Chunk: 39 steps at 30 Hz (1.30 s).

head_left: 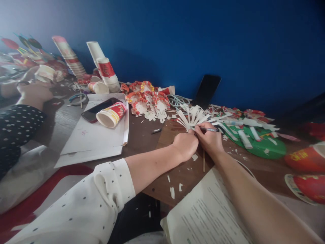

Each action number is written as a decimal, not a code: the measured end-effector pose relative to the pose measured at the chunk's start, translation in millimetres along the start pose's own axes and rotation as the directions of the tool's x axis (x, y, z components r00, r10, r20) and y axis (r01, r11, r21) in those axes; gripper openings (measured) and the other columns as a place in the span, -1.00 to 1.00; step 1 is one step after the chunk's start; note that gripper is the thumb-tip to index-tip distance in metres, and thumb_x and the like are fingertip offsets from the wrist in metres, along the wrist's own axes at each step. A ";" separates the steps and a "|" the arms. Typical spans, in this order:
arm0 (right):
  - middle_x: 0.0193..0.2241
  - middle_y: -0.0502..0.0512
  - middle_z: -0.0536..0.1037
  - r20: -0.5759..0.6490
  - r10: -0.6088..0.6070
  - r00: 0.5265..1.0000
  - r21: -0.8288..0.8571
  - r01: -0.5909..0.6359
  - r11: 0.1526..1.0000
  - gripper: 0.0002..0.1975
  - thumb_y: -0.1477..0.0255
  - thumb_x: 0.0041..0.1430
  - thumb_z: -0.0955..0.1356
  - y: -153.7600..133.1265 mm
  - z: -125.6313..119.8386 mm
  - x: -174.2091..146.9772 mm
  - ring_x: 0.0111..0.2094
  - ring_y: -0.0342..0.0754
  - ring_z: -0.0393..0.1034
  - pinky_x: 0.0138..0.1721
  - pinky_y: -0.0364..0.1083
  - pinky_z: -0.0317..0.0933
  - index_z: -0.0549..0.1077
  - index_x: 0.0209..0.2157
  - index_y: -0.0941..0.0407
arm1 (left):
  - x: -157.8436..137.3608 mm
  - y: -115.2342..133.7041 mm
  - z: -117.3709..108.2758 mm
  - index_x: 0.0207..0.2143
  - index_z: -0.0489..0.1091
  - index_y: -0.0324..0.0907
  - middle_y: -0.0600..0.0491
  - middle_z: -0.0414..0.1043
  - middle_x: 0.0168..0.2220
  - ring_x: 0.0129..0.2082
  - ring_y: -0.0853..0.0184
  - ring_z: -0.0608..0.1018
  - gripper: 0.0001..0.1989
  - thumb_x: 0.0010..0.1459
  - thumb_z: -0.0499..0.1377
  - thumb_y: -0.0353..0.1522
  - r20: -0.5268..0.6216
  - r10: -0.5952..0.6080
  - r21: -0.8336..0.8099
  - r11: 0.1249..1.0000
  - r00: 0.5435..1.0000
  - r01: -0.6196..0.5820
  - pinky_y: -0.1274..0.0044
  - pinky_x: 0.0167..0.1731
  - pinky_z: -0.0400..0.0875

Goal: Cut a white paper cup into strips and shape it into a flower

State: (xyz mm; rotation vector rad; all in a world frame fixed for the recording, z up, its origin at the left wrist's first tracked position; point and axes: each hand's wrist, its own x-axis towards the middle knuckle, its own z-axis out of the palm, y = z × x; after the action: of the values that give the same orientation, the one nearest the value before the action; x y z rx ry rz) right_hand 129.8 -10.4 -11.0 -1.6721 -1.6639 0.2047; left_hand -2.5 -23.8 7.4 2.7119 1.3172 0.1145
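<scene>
My left hand [186, 144] is closed at the near edge of a white paper cup cut into strips [191, 117], which fan outward away from me. My right hand [210, 140] is closed around a dark pen [209, 129], whose tip end is hidden by the fingers close to the cup's base. Both hands touch each other over the brown table. Below them a thin wooden stick [203, 161] lies between my wrists. A black pen cap [156, 130] rests left of my left hand, and small paper scraps [172, 192] are scattered nearby.
Left lie a white box [93, 142], a phone [99, 110] and a paper cup [111, 114]; cup stacks [108, 73] stand behind. Red cut-paper flowers [148, 98] and an upright phone [207, 89] are farther back. A green disc [266, 147] sits right. Another person's hand [35, 91] works far left.
</scene>
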 end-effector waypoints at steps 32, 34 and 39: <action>-0.36 0.09 0.59 0.018 -0.002 1.000 0.020 0.001 1.000 -0.76 0.25 0.14 0.29 -2.6 -0.3 -0.3 -0.32 0.00 0.45 -0.21 -0.06 0.23 0.50 -0.35 0.10 | 0.2 -0.8 1.6 0.15 0.23 -0.41 -0.26 0.37 -0.06 -0.29 0.19 0.59 -0.55 0.21 -0.07 -0.50 -0.017 0.008 0.001 1.000 1.000 -0.008 0.44 -0.39 0.49; -0.35 0.09 0.59 0.018 -0.003 1.000 0.021 0.003 1.000 -0.76 0.25 0.14 0.29 -2.3 -0.2 0.0 -0.32 0.00 0.45 -0.21 -0.06 0.22 0.50 -0.36 0.10 | 0.1 -0.7 1.6 0.13 0.24 -0.41 -0.26 0.37 -0.06 -0.29 0.19 0.59 -0.55 0.21 -0.08 -0.51 -0.019 0.012 -0.007 1.000 1.000 -0.012 0.43 -0.40 0.49; -0.36 0.11 0.59 0.027 -0.011 1.000 0.017 0.011 1.000 -0.74 0.23 0.14 0.28 -2.3 0.6 0.8 -0.33 0.01 0.45 -0.21 -0.05 0.23 0.50 -0.37 0.11 | 0.4 -0.7 1.9 0.15 0.22 -0.40 -0.27 0.37 -0.05 -0.27 0.20 0.59 -0.55 0.22 -0.07 -0.50 -0.006 0.002 -0.007 1.000 1.000 -0.002 0.46 -0.36 0.48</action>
State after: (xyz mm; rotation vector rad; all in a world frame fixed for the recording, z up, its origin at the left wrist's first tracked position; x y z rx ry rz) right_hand 127.7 -9.8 -9.8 -1.6540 -1.6869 0.2368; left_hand -2.5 -23.2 5.4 2.7090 1.3137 0.1276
